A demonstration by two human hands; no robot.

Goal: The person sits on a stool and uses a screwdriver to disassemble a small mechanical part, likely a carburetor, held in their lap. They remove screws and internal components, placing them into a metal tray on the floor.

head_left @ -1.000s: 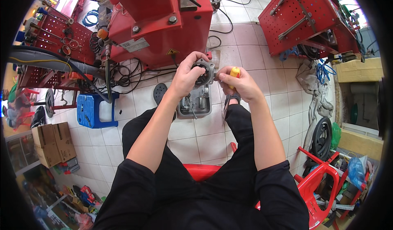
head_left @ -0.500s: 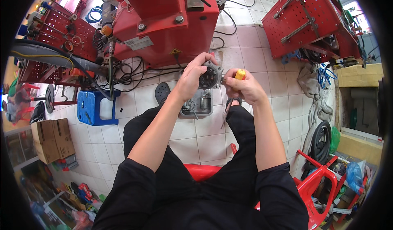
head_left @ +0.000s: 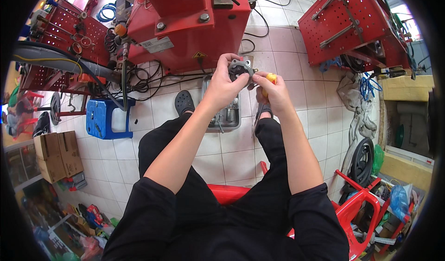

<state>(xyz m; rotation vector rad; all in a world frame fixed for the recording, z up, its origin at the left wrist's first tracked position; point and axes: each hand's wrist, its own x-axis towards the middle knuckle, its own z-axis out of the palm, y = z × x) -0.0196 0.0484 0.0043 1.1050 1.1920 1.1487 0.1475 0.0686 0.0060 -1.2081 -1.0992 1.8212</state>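
Observation:
My left hand is closed around a round grey metal housing, its open face with a ring of cavities turned up toward me. The thumb lies over the near edge of that face. Close on its right, my right hand grips a yellow-handled screwdriver with a reddish end. A long shaft seems to run down from this hand beside my right foot. The right fingertips are at the housing's right edge, beside a small brass-coloured fitting. Underneath sits a grey tray holding metal parts, partly hidden by my left hand and wrist.
A big red machine stands straight ahead, with black cables on the tiles to its left. A blue stool and cardboard boxes are at left. A red perforated stand and red chair are at right.
My right hand has come left and up against the housing. The housing has tilted and risen slightly, and my left thumb has shifted onto its near side.

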